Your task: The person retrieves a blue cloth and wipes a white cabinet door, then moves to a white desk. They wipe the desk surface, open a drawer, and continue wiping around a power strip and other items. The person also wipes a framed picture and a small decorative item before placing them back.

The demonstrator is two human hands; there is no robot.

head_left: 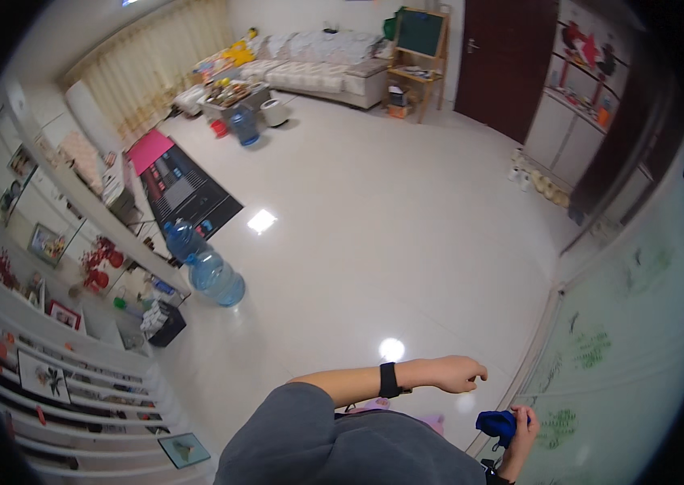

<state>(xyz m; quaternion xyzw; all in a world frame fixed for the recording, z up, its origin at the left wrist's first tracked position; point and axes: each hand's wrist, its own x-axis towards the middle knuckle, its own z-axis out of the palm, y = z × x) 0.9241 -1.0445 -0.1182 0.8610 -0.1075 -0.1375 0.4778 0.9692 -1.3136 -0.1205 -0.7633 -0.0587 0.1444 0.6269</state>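
My left hand [456,374] reaches across in front of me, a black band on its wrist. Its fingers curve loosely with a gap at the tips, and nothing shows in them. Lower and to the right, my right hand [525,427] is closed on a dark blue cloth bundle [496,424]. A small dark loop hangs below the bundle, whose exact kind I cannot make out. The two hands are apart, and the left one is not touching the cloth. Beside my right hand stands a frosted glass panel [601,380] with green leaf patterns.
Large blue water bottles [217,279] stand on the glossy floor [342,242] to the left, near a dark bin [166,323] and white shelves [107,396]. Farther off are a dark mat [184,190], a sofa [318,69], an easel [420,40], a brown door [504,65] and shoes [548,187].
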